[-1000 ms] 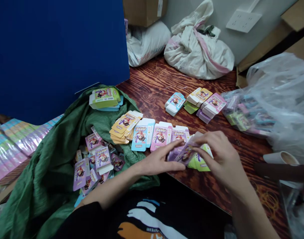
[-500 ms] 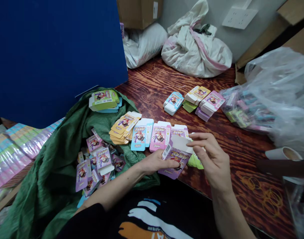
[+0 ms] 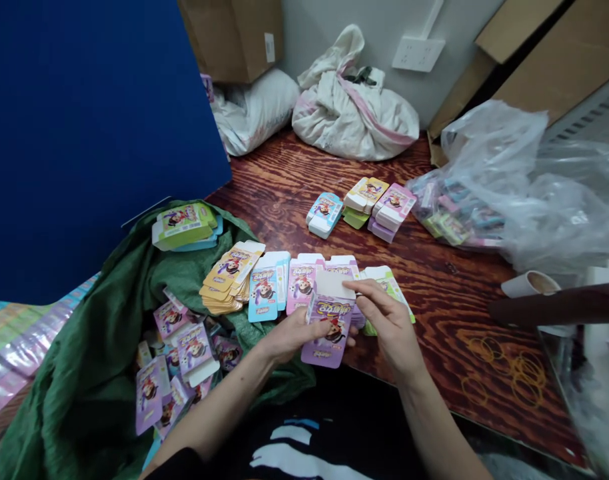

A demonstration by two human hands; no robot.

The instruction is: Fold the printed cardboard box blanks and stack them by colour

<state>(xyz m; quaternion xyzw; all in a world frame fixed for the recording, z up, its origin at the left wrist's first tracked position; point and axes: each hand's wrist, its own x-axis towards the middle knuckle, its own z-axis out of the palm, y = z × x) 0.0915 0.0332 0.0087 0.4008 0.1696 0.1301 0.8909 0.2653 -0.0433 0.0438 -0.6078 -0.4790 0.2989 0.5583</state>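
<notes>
A small purple cardboard box (image 3: 327,347) with a cartoon figure is in my left hand (image 3: 292,333), its thumb across the front and fingers behind. My right hand (image 3: 387,317) pinches the white top flap (image 3: 329,285) of that box between thumb and fingers. Behind my hands lies a row of flat boxes: a yellow stack (image 3: 229,273), a blue stack (image 3: 263,293), a pink stack (image 3: 300,277), more purple ones partly hidden, and a green stack (image 3: 389,287). Left of my forearm, several loose boxes (image 3: 194,350) lie in a green sack (image 3: 79,387).
Bundled boxes (image 3: 324,213) stand farther back on the wooden table (image 3: 284,180). On the right are a clear plastic bag (image 3: 494,153) of boxes, a paper cup (image 3: 529,285) and rubber bands (image 3: 527,380). White sacks (image 3: 354,120) sit by the wall; a blue panel (image 3: 94,133) rises at left.
My right hand has come onto the flap, which now stands up from the box. The box has turned more upright and front-on. The view has shifted to the right.
</notes>
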